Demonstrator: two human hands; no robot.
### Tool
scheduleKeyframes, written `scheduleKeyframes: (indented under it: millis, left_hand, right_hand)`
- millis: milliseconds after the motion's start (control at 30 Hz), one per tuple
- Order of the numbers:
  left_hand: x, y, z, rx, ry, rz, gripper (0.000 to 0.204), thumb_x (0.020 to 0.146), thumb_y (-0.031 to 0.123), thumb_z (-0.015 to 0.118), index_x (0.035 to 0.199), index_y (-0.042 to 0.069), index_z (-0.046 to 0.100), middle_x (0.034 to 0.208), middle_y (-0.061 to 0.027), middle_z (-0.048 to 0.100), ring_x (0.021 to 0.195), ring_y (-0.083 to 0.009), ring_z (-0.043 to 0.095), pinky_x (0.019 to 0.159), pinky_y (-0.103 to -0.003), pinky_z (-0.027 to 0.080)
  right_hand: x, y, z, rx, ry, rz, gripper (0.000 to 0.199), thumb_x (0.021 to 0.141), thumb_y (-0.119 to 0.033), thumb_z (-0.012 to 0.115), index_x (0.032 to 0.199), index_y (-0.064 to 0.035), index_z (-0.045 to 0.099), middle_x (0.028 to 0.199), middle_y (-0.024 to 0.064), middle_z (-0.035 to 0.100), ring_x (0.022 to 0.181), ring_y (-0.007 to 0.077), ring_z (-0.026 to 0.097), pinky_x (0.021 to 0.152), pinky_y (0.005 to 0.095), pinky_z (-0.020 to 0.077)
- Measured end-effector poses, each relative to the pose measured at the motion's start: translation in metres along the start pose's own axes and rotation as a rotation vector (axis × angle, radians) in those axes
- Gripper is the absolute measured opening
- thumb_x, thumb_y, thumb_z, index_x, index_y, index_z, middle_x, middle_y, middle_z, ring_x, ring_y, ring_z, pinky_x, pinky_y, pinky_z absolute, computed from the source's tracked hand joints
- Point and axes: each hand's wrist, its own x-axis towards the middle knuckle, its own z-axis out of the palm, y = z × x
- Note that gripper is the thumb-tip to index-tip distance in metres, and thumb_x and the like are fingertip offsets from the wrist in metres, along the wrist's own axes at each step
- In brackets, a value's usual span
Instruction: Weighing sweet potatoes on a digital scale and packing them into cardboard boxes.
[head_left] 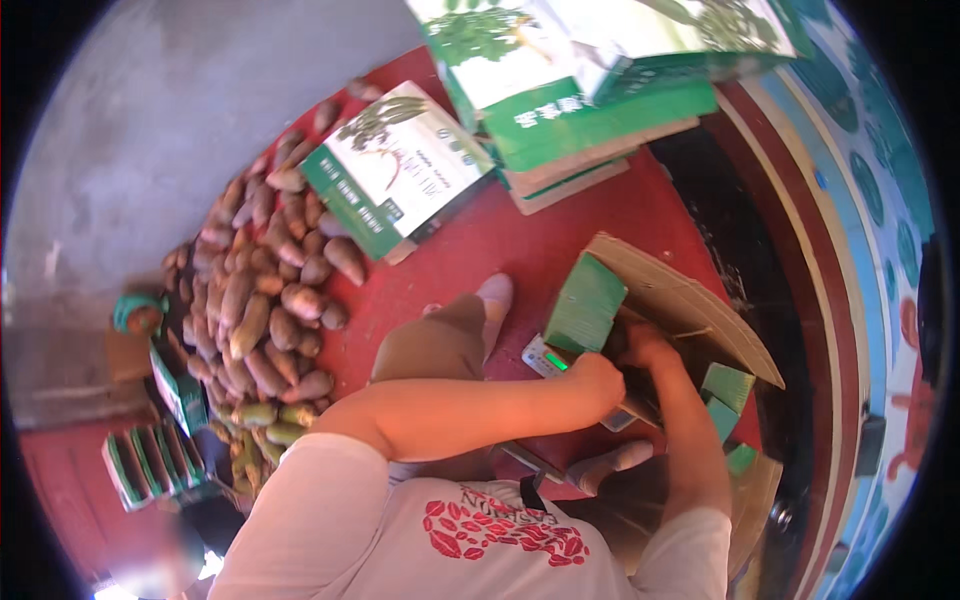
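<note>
A cardboard box with green outer flaps (588, 302) stands in front of me, its brown inner side (690, 300) facing up and to the right. My left hand (597, 385) is curled closed at the near edge of this box; whatever its fingers hold is hidden. Inside the opening, my right hand (643, 346) reaches down among shadows, and its fingertips cannot be made out. Beside the box's left corner lies a small digital scale display (545, 357), lit green. The contents of the box do not show.
Many brown tubers (262, 290) are heaped at the left, with greenish ones (262, 432) nearer. A closed white-and-green carton (400, 165) lies on the red floor (400, 300). Bigger cartons (600, 120) stand at the far right. Another open carton (745, 480) sits close on my right.
</note>
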Motion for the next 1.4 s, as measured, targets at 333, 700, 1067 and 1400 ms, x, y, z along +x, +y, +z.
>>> scheduleKeyframes:
  millis: [333, 700, 1067, 1400]
  left_hand:
    - [0.0, -0.018, -0.039, -0.485, 0.741, -0.097, 0.07, 0.061, 0.026, 0.078, 0.115, 0.001, 0.042, 0.101, -0.0176, 0.055, 0.095, -0.0335, 0.056, 0.076, -0.041, 0.047]
    - [-0.065, -0.035, -0.114, -0.671, 1.19, -0.103, 0.065, 0.055, 0.024, 0.076, 0.109, -0.001, 0.048, 0.1, -0.0206, 0.054, 0.095, -0.0378, 0.054, 0.083, -0.041, 0.044]
    - [-0.219, -0.214, 0.04, -1.41, 1.464, -1.086, 0.02, 0.076, 0.022, 0.069, 0.081, 0.006, 0.057, 0.066, -0.0017, 0.055, 0.049, -0.0109, 0.047, 0.042, -0.025, 0.036]
    - [-0.249, -0.292, 0.144, -0.638, 1.722, -1.373, 0.071, 0.075, 0.017, 0.065, 0.133, 0.0, 0.029, 0.119, -0.0213, 0.047, 0.106, -0.0297, 0.049, 0.087, -0.036, 0.041]
  right_hand:
    - [-0.161, -0.038, -0.078, 0.682, 0.756, -0.259, 0.068, 0.062, -0.009, 0.074, 0.123, -0.0035, 0.043, 0.117, 0.0142, 0.051, 0.107, 0.0243, 0.051, 0.092, 0.0346, 0.0399]
    - [-0.165, -0.025, -0.066, 1.034, 0.516, -0.337, 0.034, 0.091, -0.027, 0.053, 0.108, 0.0017, 0.055, 0.097, 0.0087, 0.059, 0.089, 0.0138, 0.055, 0.08, 0.0274, 0.0437]
    - [-0.113, -0.015, -0.032, 0.488, 0.438, -0.213, 0.027, 0.082, -0.013, 0.062, 0.103, 0.0024, 0.057, 0.094, 0.0177, 0.063, 0.082, 0.0261, 0.063, 0.072, 0.0334, 0.0496]
    - [-0.05, -0.004, -0.051, 0.224, 0.232, -0.103, 0.037, 0.076, -0.017, 0.067, 0.109, -0.0017, 0.058, 0.1, 0.0189, 0.062, 0.09, 0.0326, 0.061, 0.08, 0.0381, 0.0477]
